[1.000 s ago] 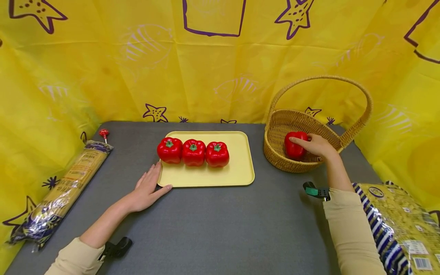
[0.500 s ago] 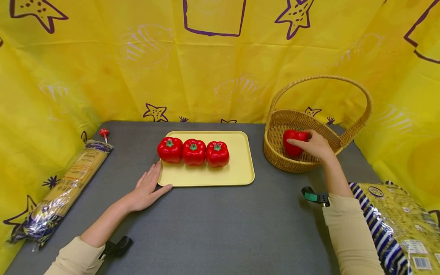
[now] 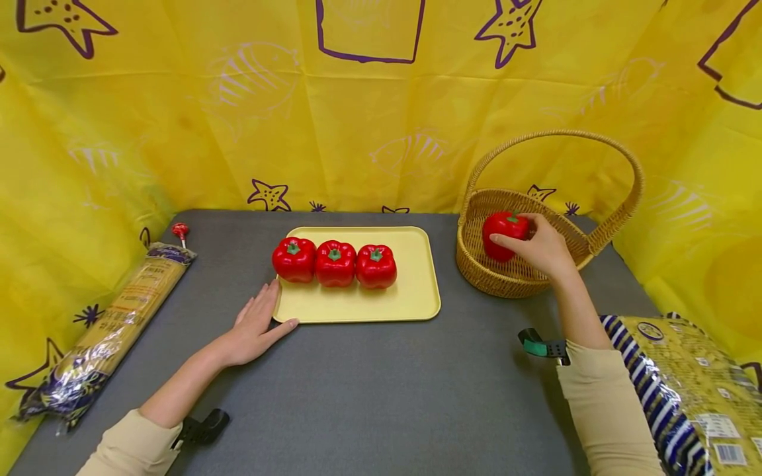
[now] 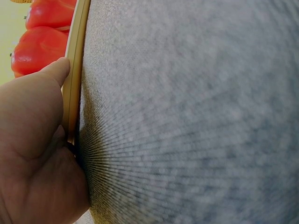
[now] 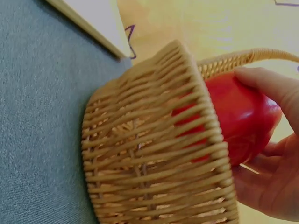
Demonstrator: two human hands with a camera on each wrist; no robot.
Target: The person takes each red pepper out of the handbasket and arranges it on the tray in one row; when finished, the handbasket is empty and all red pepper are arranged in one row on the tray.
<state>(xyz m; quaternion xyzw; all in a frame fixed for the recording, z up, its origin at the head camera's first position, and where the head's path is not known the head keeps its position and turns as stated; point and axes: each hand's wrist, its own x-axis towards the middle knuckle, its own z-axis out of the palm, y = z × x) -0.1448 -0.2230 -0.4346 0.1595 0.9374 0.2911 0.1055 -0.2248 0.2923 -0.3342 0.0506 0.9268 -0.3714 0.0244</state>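
My right hand point(image 3: 546, 248) grips a glossy red bell pepper point(image 3: 497, 226) with a green stem, thumb on its near side. The pepper is within the rim of a wicker basket point(image 3: 491, 281) with a tall arched handle; in the right wrist view part of the pepper point(image 5: 238, 116) shows above the woven wall. Whether it touches the basket floor is hidden. At the near left corner of a pale yellow tray point(image 3: 413, 294), my left hand point(image 3: 253, 334) rests with straight, spread fingers against the edge. Three red bell peppers point(image 3: 336, 264) stand in a row on the tray.
A long clear-plastic packet point(image 3: 127, 317) that looks like dry noodles lies at the left, with a red lollipop point(image 3: 180, 231) beyond its end. On the right is a large yellow bag point(image 3: 696, 377) with striped edging. A yellow patterned cloth point(image 3: 369, 119) hangs behind the table.
My right hand has raised the bell pepper a little inside the basket and shifted it left, turning its stem upward. The left hand and the tray have stayed in place.
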